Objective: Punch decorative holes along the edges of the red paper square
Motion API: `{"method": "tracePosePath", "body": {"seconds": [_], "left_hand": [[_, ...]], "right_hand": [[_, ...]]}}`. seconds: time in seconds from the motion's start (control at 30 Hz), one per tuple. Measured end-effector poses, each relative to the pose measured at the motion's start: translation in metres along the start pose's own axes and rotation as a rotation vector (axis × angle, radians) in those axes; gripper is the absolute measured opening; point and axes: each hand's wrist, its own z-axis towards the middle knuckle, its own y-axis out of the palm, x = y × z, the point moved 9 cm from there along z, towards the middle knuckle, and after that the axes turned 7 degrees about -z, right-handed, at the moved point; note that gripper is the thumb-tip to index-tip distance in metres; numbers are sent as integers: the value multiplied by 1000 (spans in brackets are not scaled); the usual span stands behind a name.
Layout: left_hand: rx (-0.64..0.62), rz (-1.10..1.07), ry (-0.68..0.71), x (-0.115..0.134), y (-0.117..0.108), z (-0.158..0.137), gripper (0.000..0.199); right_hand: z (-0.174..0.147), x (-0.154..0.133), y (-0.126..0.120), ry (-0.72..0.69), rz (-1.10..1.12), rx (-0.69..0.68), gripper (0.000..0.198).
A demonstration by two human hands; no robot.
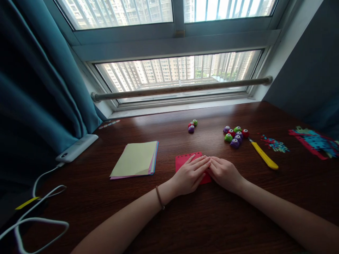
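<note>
A square of red paper (182, 161) lies on the table before me, with a row of small holes along its far edge. My left hand (189, 174) rests flat on it, fingers stretched out to the right. From the other side my right hand (225, 173) reaches over the paper's right part. Its fingers are extended, and their tips meet those of the left hand. Both hands are open. Whether anything lies beneath the fingertips is hidden.
To the left lie a stack of coloured paper (136, 158) and a white power strip (76, 148). Small hole punches (234, 135) cluster at the right; several more (191, 126) stand farther back. Beyond are a yellow-handled knife (265, 155), confetti (275, 144) and punched paper sheets (314, 141).
</note>
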Motion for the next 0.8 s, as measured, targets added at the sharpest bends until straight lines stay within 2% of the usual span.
{"method": "tracePosePath", "body": {"seconds": [0.07, 0.13, 0.23, 0.27, 0.37, 0.43, 0.63, 0.8], "left_hand": [[0, 21, -24, -4, 1, -1, 50], [54, 57, -52, -7, -3, -3, 49], [144, 100, -136, -15, -9, -6, 48], [145, 104, -174, -19, -9, -7, 48], [92, 97, -250, -28, -3, -8, 47], [68, 93, -261, -30, 0, -8, 45], [41, 67, -266, -31, 3, -11, 42], [2, 58, -253, -30, 4, -15, 49]], "right_hand": [[1, 5, -3, 39, 92, 20, 18], [0, 13, -4, 94, 202, 42, 20], [-3, 26, -2, 167, 361, 55, 40], [-4, 30, -1, 178, 407, 53, 40], [-7, 44, 2, 217, 531, 62, 24], [-9, 60, 4, 313, 614, 93, 20], [-27, 116, 23, 756, 926, 154, 34], [-29, 119, 41, 862, 1450, 155, 35]]}}
